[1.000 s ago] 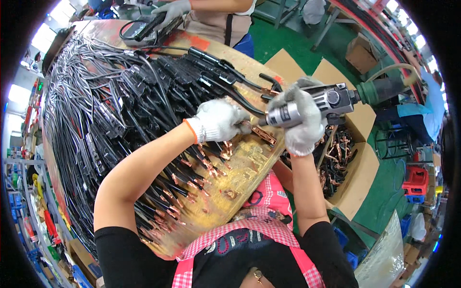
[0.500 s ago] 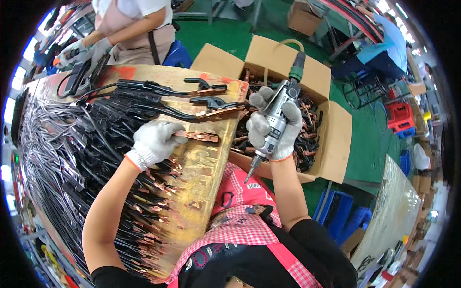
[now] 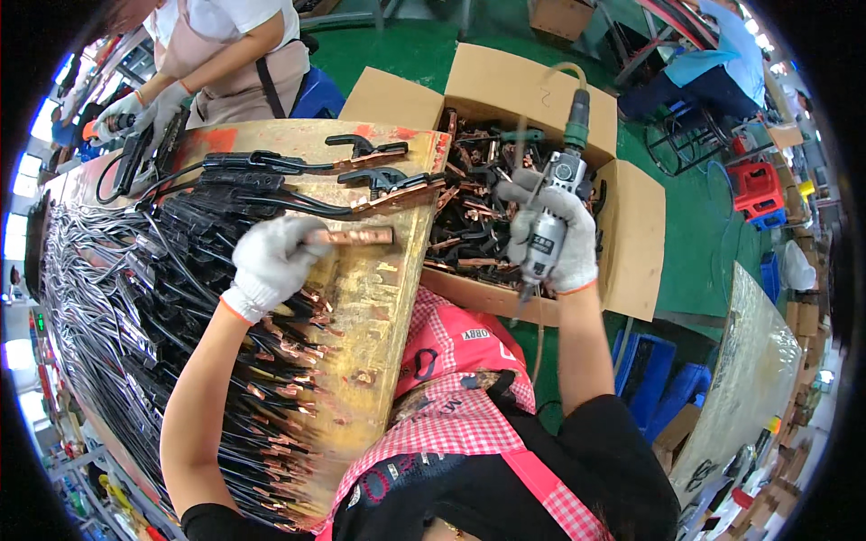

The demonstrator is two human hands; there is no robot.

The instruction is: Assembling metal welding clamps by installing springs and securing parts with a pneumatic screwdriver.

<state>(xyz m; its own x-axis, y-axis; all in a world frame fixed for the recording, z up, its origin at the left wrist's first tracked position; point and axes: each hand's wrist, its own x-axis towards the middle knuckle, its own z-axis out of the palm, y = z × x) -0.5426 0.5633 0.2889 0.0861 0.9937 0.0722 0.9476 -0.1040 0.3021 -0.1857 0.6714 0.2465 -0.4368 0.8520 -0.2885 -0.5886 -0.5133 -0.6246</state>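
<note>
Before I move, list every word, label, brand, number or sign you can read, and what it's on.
Pink apron: dark lettering, legible on a white patch; wording withheld.
Black shirt: printed chest marks, too small to read.
Silver power screwdriver: dark barrel marking, too blurred to read.
Cardboard box: faint flap mark, unreadable.
Copper-coloured clamp part: no text visible.

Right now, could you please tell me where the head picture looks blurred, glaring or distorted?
In the head view, the tool blurs at its tip and the copper piece looks smeared; same view, left-rim windows glare and the table looks bowed.
</note>
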